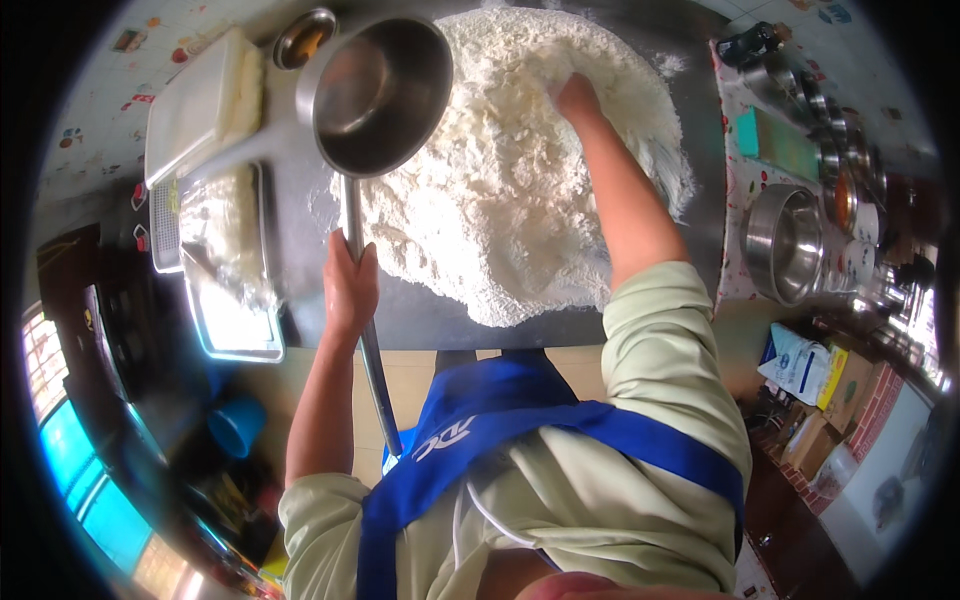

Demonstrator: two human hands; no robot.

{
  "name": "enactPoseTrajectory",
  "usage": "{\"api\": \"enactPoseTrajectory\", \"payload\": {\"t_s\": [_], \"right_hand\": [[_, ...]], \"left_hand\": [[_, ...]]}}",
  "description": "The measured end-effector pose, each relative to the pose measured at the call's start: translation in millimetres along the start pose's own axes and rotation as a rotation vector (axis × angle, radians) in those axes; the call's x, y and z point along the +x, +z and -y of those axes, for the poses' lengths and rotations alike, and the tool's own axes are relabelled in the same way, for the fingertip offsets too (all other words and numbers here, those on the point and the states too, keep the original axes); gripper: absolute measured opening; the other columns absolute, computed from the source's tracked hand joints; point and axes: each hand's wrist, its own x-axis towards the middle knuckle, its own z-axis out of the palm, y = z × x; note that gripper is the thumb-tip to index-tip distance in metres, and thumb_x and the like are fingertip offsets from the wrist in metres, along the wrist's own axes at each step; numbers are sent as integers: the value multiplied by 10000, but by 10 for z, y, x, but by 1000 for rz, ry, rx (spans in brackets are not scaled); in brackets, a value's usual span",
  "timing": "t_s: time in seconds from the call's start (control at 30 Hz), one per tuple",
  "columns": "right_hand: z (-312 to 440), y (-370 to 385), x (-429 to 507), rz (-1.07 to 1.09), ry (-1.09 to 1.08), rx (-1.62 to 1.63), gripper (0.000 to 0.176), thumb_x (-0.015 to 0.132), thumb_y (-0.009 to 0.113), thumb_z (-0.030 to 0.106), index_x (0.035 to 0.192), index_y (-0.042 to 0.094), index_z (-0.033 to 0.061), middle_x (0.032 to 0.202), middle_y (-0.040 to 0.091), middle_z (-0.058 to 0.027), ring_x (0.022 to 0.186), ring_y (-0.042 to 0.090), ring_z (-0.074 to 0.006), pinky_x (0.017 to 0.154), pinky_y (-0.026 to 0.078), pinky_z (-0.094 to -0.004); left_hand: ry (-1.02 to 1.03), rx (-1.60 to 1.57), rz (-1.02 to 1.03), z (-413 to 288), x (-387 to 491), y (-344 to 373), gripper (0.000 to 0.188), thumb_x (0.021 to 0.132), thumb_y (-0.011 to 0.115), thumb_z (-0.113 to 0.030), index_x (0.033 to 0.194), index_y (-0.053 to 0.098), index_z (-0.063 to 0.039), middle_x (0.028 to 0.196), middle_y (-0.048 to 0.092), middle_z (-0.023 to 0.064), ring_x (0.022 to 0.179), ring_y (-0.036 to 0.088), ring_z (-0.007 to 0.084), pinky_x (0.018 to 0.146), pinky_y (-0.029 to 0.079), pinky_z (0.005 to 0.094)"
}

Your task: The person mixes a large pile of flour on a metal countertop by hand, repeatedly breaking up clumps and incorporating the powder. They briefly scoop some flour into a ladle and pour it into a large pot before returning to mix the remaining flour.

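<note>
A large mound of white flour (pixel 480 187), partly clumped, covers the middle of a dark metal worktop (pixel 420 315). My left hand (pixel 350 285) grips the long handle of a metal ladle (pixel 382 97), whose deep bowl is held above the flour's left side. The bowl's inside shows metal, with no contents that I can make out. My right hand (pixel 577 97) reaches into the flour at the upper right. Its fingers are buried, so I cannot see whether they grasp anything.
At left stand a pale lidded container (pixel 199 112), a small metal bowl (pixel 304 37) and a tray (pixel 236 330) with a plastic-wrapped item. To the right, a side table holds a steel pot (pixel 784 244) and a green box (pixel 780 142). A blue bucket (pixel 238 426) is at lower left.
</note>
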Motion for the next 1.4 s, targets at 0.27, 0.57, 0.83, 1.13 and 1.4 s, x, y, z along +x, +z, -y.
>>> {"api": "enactPoseTrajectory", "payload": {"t_s": [0.27,0.57,0.83,1.13,1.4], "right_hand": [[809,-73,-735,245,-179,-242,615,807,612,402,1308,449,84,1368,393,-186,1275,355,-333,1028,346,-427],[151,-554,-1567,242,-304,-223,599,790,645,335,1337,452,187,1431,344,-118,1331,287,-293,1101,241,-420],[519,-34,-2098,-4,-711,-170,390,812,600,253,1194,581,179,1318,479,-84,1268,382,-279,1110,216,-455],[662,956,-3019,305,-979,-321,380,795,491,178,1155,606,144,1298,497,-66,1284,356,-306,1107,148,-557],[484,696,-3008,83,-955,-389,428,778,480,129,1163,606,268,1305,514,12,1296,362,-255,1102,100,-597]], "left_hand": [[-307,-383,35,105,-63,-75,179,870,531,-141,966,442,-19,625,472,83,524,470,171,493,393,332],[-525,-702,259,9,-65,-525,179,876,514,-117,1011,444,-23,575,426,8,418,399,77,374,320,246],[-521,-669,223,42,-323,-773,203,876,483,-84,1054,445,6,571,407,6,411,377,71,375,313,237],[-538,-617,231,217,-403,-856,225,885,488,-82,1081,440,16,646,420,4,448,389,59,384,322,228],[-513,-604,302,320,-361,-821,241,888,477,-99,1095,437,17,599,398,-9,431,361,52,386,308,217]]}}
